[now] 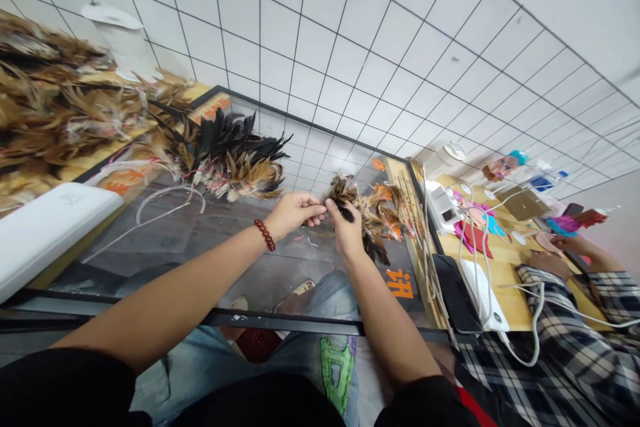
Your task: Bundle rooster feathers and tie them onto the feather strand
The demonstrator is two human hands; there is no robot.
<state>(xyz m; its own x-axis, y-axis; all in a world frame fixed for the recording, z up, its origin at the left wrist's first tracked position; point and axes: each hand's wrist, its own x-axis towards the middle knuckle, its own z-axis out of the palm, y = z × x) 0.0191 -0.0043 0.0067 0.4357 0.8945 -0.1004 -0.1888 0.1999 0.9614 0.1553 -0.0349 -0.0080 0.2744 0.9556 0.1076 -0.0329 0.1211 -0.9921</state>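
Over a glass-topped table (210, 240), my left hand (293, 212) pinches the quill end of a small bundle of brown and black feathers (345, 195). A red bead bracelet (265, 234) circles that wrist. My right hand (346, 230) is closed on the same bundle from below, its fingers wrapped round the stems. Just beyond my right hand lies a loose heap of brown and orange feathers (383, 217).
A fan of black and brown feathers (233, 153) and a big brown pile (55, 107) lie at the left. A white flat box (47, 227) sits near left. Thin sticks (420, 233) line the table's right edge. A person in a plaid sleeve (565, 320) works at the wooden bench on the right.
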